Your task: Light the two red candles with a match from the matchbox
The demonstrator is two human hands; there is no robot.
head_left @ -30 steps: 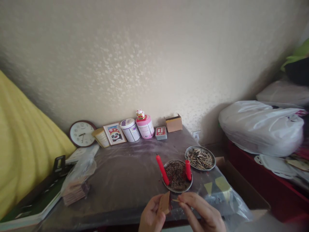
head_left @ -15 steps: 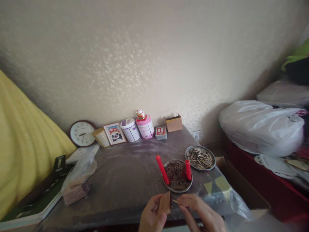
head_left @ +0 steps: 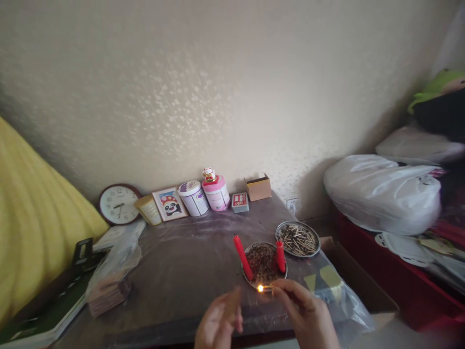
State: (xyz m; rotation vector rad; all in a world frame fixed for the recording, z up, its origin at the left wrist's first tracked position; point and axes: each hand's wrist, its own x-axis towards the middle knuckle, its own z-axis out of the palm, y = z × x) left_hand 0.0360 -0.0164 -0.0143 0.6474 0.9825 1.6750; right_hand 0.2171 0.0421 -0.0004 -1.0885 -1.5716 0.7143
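Observation:
My right hand (head_left: pixel 308 315) pinches a burning match (head_left: pixel 265 289), whose small flame sits at the near rim of a round metal dish (head_left: pixel 250 278) full of dark burnt bits. Two red candles stand at that dish: a leaning one (head_left: pixel 242 257) on its left and a short upright one (head_left: pixel 280 257) on its right. Neither wick shows a flame. My left hand (head_left: pixel 218 322) is blurred, just left of the flame, and seems to keep hold of the brown matchbox (head_left: pixel 235 298).
A second metal dish (head_left: pixel 298 238) of spent matches lies behind on the right. On the film-covered table (head_left: pixel 189 271), a clock (head_left: pixel 118 204), a panda picture (head_left: pixel 169 204), two tins (head_left: pixel 193 198) and small boxes (head_left: pixel 258 187) line the wall. A bagged stack (head_left: pixel 111 281) lies left, a white sack (head_left: pixel 381 194) right.
The match, earlier held unlit against the matchbox, now burns. My right hand has carried it forward to the dish's rim, and my left hand has dropped back and blurred.

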